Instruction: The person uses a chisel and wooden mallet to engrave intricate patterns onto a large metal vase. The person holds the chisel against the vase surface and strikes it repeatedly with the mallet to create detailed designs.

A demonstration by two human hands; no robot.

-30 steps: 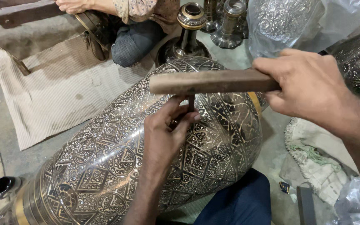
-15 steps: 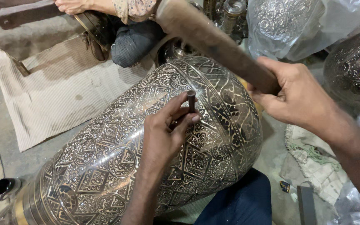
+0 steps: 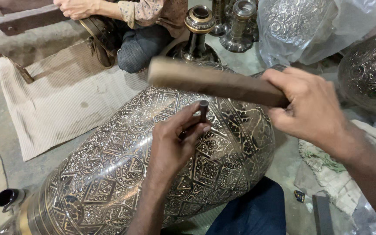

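Large engraved metal vase (image 3: 122,174) lies on its side under both hands; its interior is not visible. Clear plastic wrapping (image 3: 323,30) covers another engraved vessel beyond the right hand. Left hand (image 3: 175,143) pinches a short metal punch (image 3: 203,111) upright against the vase. Right hand (image 3: 314,109) is closed around a wooden mallet (image 3: 214,82), held just above the punch.

Soft even light, glare on the engraved vase (image 3: 122,169), wooden mallet (image 3: 214,82) motion-blurred.
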